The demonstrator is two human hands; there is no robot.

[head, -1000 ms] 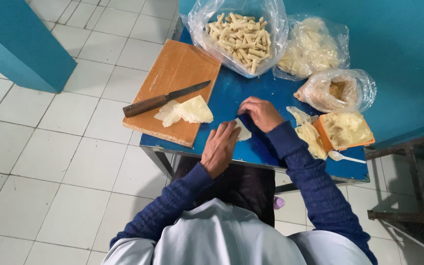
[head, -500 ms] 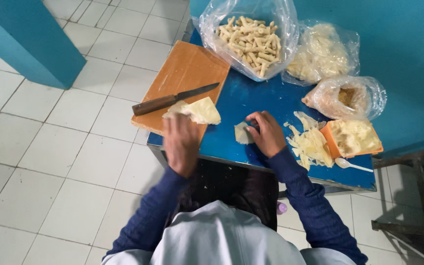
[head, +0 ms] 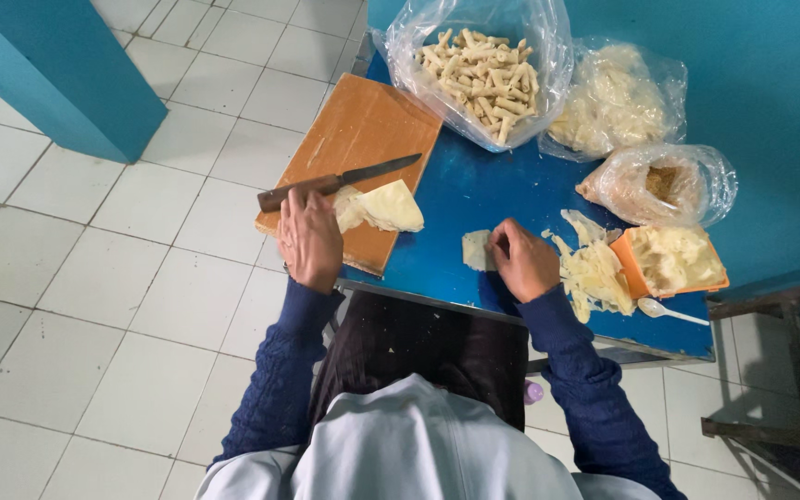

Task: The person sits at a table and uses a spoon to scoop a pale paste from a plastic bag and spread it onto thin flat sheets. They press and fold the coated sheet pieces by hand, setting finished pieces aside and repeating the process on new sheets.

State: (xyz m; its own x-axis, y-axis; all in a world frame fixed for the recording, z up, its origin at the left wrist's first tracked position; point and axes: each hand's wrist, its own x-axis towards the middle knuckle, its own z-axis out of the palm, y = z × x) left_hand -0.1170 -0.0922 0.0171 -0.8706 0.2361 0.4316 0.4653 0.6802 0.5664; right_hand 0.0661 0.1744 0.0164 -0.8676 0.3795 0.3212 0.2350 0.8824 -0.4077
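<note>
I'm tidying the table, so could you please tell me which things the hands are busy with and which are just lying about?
In use: left hand on the wrapper stack; right hand on the single wrapper; cutting board.

Lying about: knife, bag of rolls, spoon, orange tub.

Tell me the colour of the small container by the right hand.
Orange container, clearest in the head view, its only view.

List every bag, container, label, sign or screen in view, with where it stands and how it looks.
Large clear plastic bag: table's far edge, open, full of pale rolled sticks.
Second clear bag: right of it, holding pale yellowish sheets.
Small clear bag: nearer right, with brown filling.
Orange tray: right of the right hand, holding pale filling.
No labels, signs or screens visible.
</note>
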